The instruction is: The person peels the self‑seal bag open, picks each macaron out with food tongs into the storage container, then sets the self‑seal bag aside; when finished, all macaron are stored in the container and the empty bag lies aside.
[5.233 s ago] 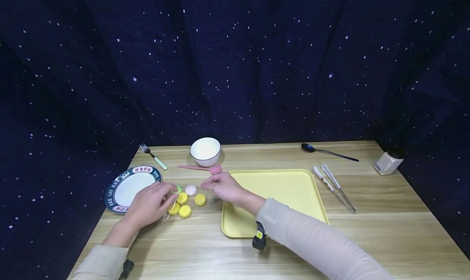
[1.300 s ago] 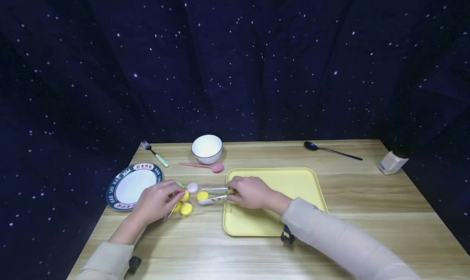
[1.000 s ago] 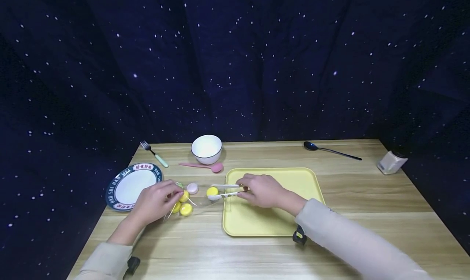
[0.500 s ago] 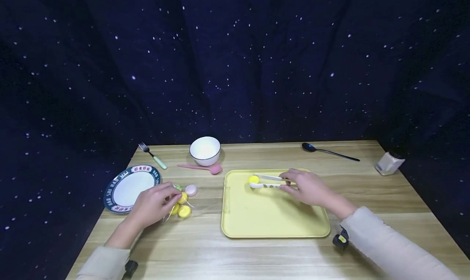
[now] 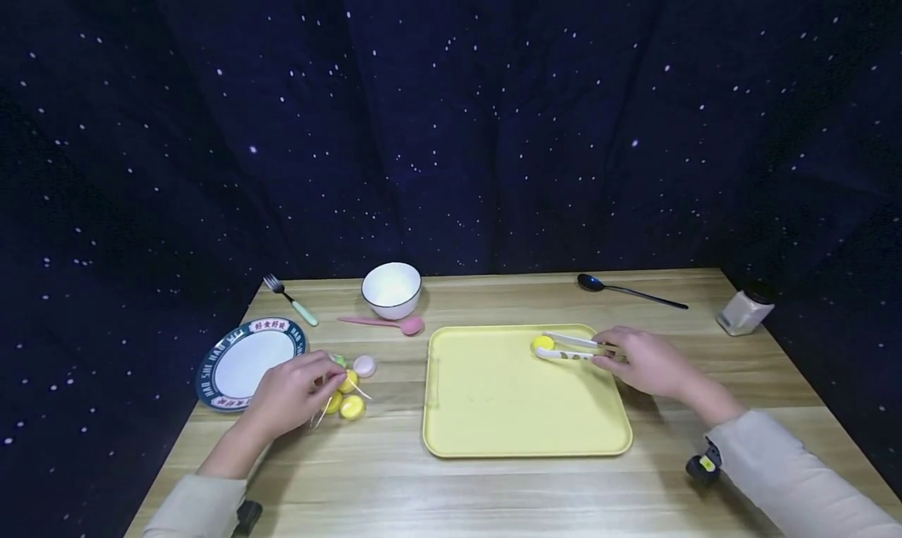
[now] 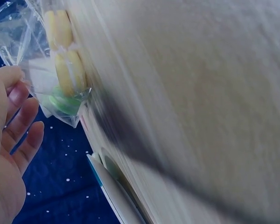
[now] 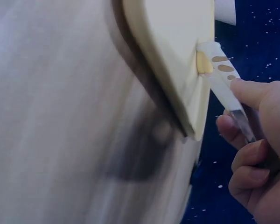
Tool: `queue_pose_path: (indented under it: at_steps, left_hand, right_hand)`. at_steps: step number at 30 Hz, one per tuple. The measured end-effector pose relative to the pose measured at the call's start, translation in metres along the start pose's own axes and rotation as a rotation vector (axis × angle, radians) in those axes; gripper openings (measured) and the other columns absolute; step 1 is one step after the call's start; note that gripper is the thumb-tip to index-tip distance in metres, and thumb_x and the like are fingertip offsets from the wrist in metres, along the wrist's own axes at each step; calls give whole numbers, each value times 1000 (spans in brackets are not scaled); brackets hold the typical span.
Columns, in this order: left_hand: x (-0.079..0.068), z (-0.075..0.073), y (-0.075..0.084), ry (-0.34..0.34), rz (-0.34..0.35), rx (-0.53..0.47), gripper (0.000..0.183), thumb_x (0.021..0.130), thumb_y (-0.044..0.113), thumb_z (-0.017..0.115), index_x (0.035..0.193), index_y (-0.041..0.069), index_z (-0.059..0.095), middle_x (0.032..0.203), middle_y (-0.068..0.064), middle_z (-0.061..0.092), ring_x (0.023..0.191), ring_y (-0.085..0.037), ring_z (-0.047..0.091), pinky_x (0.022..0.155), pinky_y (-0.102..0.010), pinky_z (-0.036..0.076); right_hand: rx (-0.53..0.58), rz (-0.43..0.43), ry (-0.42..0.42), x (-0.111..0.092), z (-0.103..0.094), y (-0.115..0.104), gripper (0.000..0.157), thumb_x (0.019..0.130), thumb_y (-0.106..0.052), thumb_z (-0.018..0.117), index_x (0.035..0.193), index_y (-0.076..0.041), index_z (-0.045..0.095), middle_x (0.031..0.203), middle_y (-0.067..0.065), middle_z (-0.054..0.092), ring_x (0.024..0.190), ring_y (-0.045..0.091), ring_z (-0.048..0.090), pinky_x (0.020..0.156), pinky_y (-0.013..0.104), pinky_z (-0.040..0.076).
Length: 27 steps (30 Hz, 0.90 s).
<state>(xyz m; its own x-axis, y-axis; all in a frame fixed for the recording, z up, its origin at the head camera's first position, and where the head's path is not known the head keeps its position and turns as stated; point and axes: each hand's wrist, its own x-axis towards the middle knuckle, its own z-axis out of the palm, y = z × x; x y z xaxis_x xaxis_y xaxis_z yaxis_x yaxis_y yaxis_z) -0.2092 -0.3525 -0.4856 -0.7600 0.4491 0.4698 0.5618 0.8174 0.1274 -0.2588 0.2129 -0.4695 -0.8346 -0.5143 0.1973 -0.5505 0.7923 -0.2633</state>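
My left hand (image 5: 287, 393) pinches the edge of a clear plastic bag (image 6: 23, 39) that lies on the table at the left. Inside or at the bag are several yellow macarons (image 5: 352, 407), a pale pink macaron (image 5: 364, 366) and a green macaron (image 6: 65, 103). My right hand (image 5: 648, 362) holds white-tipped metal tongs (image 5: 572, 355) from the right. Between their tips is one yellow macaron (image 5: 543, 342), over the back right part of the yellow tray (image 5: 521, 424). Whether that macaron touches the tray I cannot tell.
A blue-rimmed plate (image 5: 211, 377) lies left of my left hand. Behind stand a fork (image 5: 290, 299), a white bowl (image 5: 391, 291) and a pink spoon (image 5: 409, 325). At the back right are a black spoon (image 5: 630, 291) and a dark-lidded jar (image 5: 745, 311).
The right hand has picked up the tongs, drawn a yellow macaron out from the bag and carried it right, over the tray. My left hand has stayed at the bag.
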Motion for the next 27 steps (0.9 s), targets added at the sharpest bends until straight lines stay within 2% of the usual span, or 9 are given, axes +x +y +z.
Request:
queue_pose_path:
  at_steps: [7, 10, 15, 17, 19, 22, 25, 27]
  left_hand:
    - [1, 2, 0, -27, -30, -5, 9, 82, 26, 76, 90, 27, 71, 81, 20, 56, 64, 0, 47, 53, -22, 42]
    - [1, 2, 0, -36, -42, -6, 9, 82, 26, 76, 90, 27, 71, 81, 20, 56, 64, 0, 47, 53, -23, 42]
    - [0, 2, 0, -40, -39, -6, 9, 82, 27, 76, 90, 27, 71, 81, 20, 56, 64, 0, 47, 53, -23, 42]
    - [1, 2, 0, -36, -31, -8, 9, 82, 27, 76, 90, 27, 71, 81, 20, 57, 65, 0, 48, 53, -23, 42]
    - [1, 1, 1, -33, -24, -10, 10, 82, 26, 76, 90, 27, 71, 82, 19, 57, 65, -1, 49, 53, -23, 43]
    - [3, 0, 1, -32, -18, -9, 10, 82, 26, 76, 90, 27, 71, 83, 19, 58, 66, -1, 49, 54, -23, 43]
    - [3, 0, 1, -30, -17, -7, 10, 82, 26, 76, 90, 28, 71, 83, 20, 58, 66, 0, 49, 54, -23, 43]
    - [3, 0, 1, -26, -14, -8, 10, 82, 26, 76, 90, 27, 71, 83, 19, 58, 66, 0, 49, 55, -23, 44]
  right_hand:
    - [-30, 40, -104, 7, -14, -5, 45, 92, -41, 62, 118, -4, 65, 104, 9, 69, 72, 7, 59, 71, 44, 52]
    - [-62, 57, -158, 8, -23, -8, 48, 92, -43, 61, 119, -4, 64, 103, 9, 69, 72, 7, 59, 72, 45, 52]
    - [-99, 50, -220, 9, -39, -12, 45, 92, -42, 61, 117, -5, 65, 96, 2, 69, 71, 8, 58, 74, 45, 52]
    - [-88, 52, -232, 10, -46, -14, 42, 92, -41, 61, 116, -6, 65, 90, -3, 68, 68, 7, 56, 69, 41, 51]
    - [-57, 65, -228, 12, -52, -16, 42, 92, -42, 61, 117, -8, 65, 86, -4, 67, 64, 7, 55, 63, 38, 50]
    - [-25, 59, -183, 19, -55, -24, 44, 93, -46, 58, 119, -11, 65, 92, -4, 68, 69, 8, 60, 64, 38, 51]
    - [2, 12, -124, 28, -52, -38, 46, 93, -50, 55, 120, -14, 65, 104, -1, 69, 83, 10, 66, 71, 40, 54]
    - [25, -39, -91, 35, -48, -49, 45, 93, -48, 56, 120, -13, 65, 106, 1, 69, 85, 13, 67, 73, 41, 54]
